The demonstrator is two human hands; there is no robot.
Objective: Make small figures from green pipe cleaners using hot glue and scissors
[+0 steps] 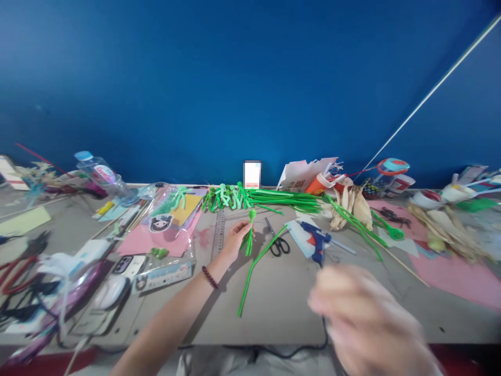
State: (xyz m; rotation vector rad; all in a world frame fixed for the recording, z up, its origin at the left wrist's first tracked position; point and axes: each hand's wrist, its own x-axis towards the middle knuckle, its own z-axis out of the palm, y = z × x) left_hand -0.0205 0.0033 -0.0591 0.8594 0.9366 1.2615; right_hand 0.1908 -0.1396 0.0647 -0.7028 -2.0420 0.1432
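Observation:
My left hand (236,236) pinches a small green pipe-cleaner piece (252,214) with a coiled round top and several strands hanging below. Close to the lens, my right hand (364,308) is smeared by motion; its fingers look curled, but whether they hold anything cannot be made out. A long bent green pipe cleaner (250,277) lies on the table just right of my left hand. Beside it rest black-handled scissors (279,246). Farther right is a blue glue gun (319,241). Behind my left hand are a row of green pipe-cleaner pieces (225,196) and a bundle of straight green pipe cleaners (289,199).
A metal ruler (219,230) and a clear plastic bag (183,245) lie left of my left hand. A phone (127,265), a white mouse (112,292) and red-handled pliers (19,271) are farther left. Dried husks (354,206) and cups (319,183) stand right. A blue wall (250,94) rises behind.

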